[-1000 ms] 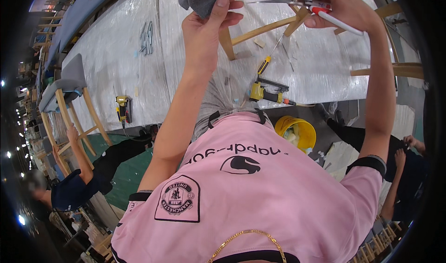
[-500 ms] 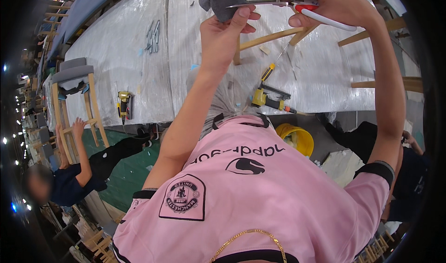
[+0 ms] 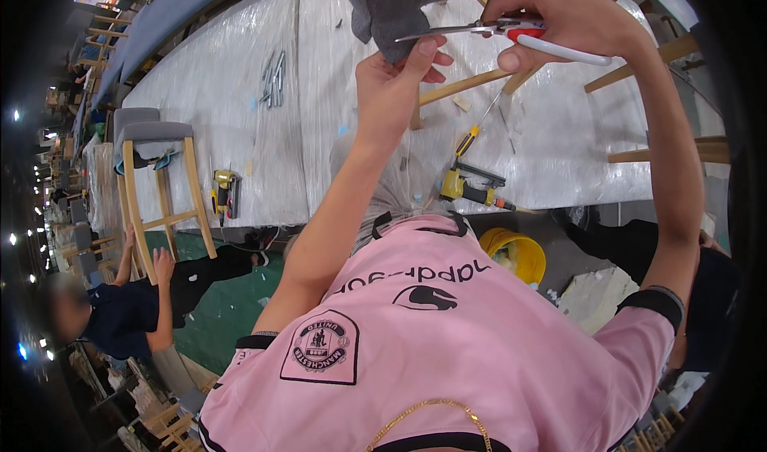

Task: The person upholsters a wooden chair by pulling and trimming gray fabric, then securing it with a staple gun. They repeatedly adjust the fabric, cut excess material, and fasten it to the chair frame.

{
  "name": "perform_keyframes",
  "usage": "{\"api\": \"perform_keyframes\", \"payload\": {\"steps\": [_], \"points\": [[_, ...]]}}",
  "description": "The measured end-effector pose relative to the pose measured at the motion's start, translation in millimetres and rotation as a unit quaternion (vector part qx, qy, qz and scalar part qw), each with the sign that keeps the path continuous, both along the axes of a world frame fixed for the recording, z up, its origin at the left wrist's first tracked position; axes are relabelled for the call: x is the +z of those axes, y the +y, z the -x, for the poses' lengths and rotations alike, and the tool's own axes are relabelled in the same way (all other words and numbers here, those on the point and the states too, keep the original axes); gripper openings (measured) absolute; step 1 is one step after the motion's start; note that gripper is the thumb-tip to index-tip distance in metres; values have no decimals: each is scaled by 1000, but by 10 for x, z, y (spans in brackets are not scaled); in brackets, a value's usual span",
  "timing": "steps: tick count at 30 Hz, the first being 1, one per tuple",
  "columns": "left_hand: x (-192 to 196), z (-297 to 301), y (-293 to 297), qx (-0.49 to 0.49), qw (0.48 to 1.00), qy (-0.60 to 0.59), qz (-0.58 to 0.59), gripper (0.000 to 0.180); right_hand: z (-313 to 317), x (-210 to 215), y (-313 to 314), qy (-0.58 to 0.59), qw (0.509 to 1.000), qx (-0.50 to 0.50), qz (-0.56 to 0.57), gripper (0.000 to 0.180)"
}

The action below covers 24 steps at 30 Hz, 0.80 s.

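At the far edge of the view, dark grey fabric (image 3: pixel 393 16) hangs from a chair whose wooden legs show below it. My left hand (image 3: pixel 391 88) is closed on the lower corner of this fabric, pinching it between thumb and fingers. My right hand (image 3: pixel 571 20) grips a pair of scissors (image 3: pixel 523 33) with red and white handles. Their slim blades point left, lying across the fabric corner just above my left fingertips. Whether the blades touch a thread is too small to tell.
A plastic-wrapped table (image 3: pixel 319 44) bears a yellow staple gun (image 3: pixel 467 188), a screwdriver (image 3: pixel 467 141), another yellow power tool (image 3: pixel 224 195) and several metal bolts (image 3: pixel 274 80). A co-worker (image 3: pixel 120 312) reaches toward a grey chair (image 3: pixel 160 132) at left. A yellow bucket (image 3: pixel 534 256) stands below the table edge.
The view has shifted slightly, so more grey fabric shows at the top. Both my hands keep their grips. At left, the co-worker's chair now stands more upright and further right.
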State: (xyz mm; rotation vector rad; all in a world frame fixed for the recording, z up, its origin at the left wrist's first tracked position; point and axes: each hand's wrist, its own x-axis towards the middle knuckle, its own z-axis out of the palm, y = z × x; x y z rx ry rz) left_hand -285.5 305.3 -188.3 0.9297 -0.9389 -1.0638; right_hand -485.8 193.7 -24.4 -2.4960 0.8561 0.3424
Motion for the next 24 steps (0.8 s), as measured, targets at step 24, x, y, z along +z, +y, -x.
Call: {"api": "perform_keyframes", "payload": {"steps": [24], "points": [[12,-65,77,-34,999,-10,-35,34,-10,-257,-40,-10,999,2,52,75]]}}
